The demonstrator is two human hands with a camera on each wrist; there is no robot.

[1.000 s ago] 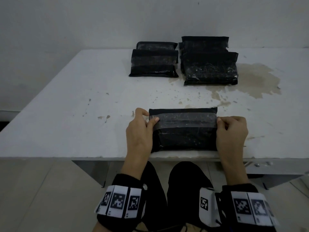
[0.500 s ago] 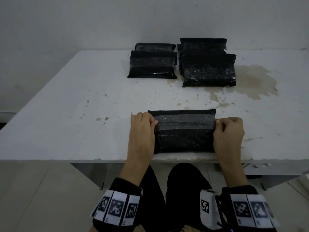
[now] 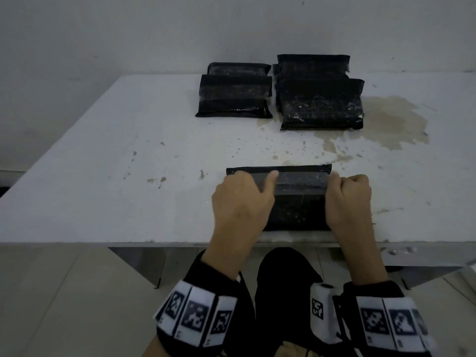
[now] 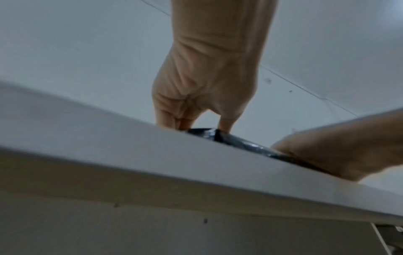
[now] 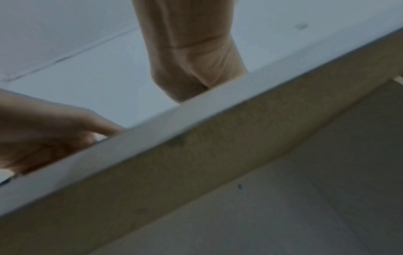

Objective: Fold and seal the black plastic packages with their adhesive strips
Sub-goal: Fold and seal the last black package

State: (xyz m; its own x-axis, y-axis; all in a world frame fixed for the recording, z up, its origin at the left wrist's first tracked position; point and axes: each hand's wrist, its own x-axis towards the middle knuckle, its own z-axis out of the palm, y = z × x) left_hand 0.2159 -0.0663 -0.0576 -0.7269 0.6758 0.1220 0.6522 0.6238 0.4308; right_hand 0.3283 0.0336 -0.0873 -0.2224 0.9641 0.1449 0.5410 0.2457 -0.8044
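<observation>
A black plastic package point(image 3: 298, 210) lies at the near edge of the white table point(image 3: 103, 176), its flap with the greyish adhesive strip point(image 3: 301, 180) folded over the top. My left hand point(image 3: 247, 181) lies over the package's left end, fingers down on the flap and thumb stretched along the strip. My right hand point(image 3: 340, 181) is curled at the flap's right end and pinches it. In the left wrist view the left hand's fingertips point(image 4: 167, 120) touch the package point(image 4: 240, 141) from above, with the right hand point(image 4: 338, 155) beside it. The right wrist view hides the right hand's point(image 5: 185, 82) fingers behind the table edge point(image 5: 196, 112).
Two stacks of black packages stand at the back of the table, a lower left stack point(image 3: 233, 96) and a bulkier right stack point(image 3: 319, 104). A brown stain point(image 3: 386, 119) spreads at the back right. The wall is close behind the table.
My left hand has moved from the flap's left corner to the right onto the package, thumb now reaching along the strip. The right hand has stayed at the right end.
</observation>
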